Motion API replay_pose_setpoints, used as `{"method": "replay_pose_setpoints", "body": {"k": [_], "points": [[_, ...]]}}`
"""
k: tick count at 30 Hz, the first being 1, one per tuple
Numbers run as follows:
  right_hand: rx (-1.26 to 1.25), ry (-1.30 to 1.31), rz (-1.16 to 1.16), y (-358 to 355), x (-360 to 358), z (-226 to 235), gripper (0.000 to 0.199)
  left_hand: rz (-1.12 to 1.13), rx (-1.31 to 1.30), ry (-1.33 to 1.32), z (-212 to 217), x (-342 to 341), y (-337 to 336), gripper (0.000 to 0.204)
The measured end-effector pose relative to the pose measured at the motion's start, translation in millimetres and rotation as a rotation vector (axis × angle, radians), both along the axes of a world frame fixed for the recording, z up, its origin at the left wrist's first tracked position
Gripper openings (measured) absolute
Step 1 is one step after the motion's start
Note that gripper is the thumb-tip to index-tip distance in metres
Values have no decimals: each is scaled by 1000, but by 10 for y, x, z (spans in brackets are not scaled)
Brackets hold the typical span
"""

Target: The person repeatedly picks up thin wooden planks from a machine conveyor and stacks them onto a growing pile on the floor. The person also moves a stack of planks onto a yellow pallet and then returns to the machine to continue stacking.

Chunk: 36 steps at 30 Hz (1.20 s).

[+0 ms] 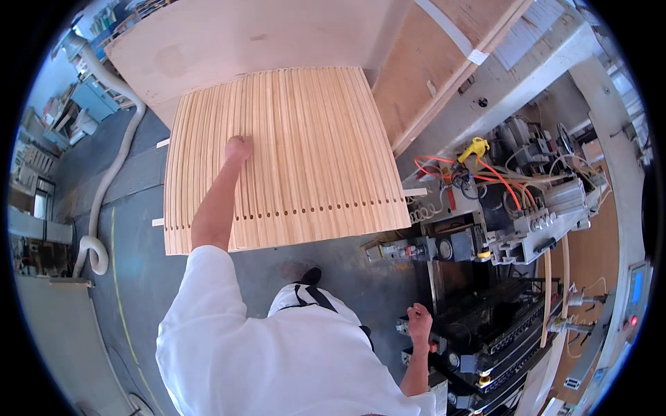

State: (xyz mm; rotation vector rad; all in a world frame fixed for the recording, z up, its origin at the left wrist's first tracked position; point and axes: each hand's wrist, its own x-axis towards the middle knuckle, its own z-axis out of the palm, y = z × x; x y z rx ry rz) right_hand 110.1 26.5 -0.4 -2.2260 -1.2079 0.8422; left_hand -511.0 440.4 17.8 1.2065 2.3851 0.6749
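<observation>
A wide stack of pale wooden slats [312, 139] lies side by side in front of me, with a row of dark round holes along the near end. My left hand [238, 148] reaches out over the left half of the stack, its fingers curled closed on one of the slats; the fingertips are partly hidden. Down at my right side hangs my right hand [419, 322], closed in a loose fist with nothing seen in it. It is nearest to the black machine rails [506, 333] and touches no slat.
A tall wooden panel [277, 38] stands behind the stack. Light strips [416, 192] stick out from under its sides. At right is a machine with a yellow air gun [474, 149], orange hoses and a control panel [635, 284]. A pale flexible duct [114, 173] runs along the floor at left.
</observation>
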Motion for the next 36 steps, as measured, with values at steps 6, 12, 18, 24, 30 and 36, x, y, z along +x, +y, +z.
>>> {"method": "replay_pose_setpoints", "body": {"k": [6,12,18,24,30,36], "points": [[172,-13,-37,-424,-256,-210,29,-92,192,199,-172,-359,-7,37],[228,-138,-389,-1184,-605,284,29,-445,606,-2,217,1170,-300,36],[308,-356,-773,-2521,-880,929,27,-1142,518,-439,108,3063,-1801,28],[47,-835,-1239,-4633,-1593,958,30,-1541,-103,-739,-287,4282,-3415,28],[-605,-1066,-1574,-6370,-2957,633,27,-1774,-323,-663,-347,4823,-4305,28],[-639,-1001,-1653,-6405,-3208,683,15,-1861,-373,-647,-512,5403,-4492,24]]}}
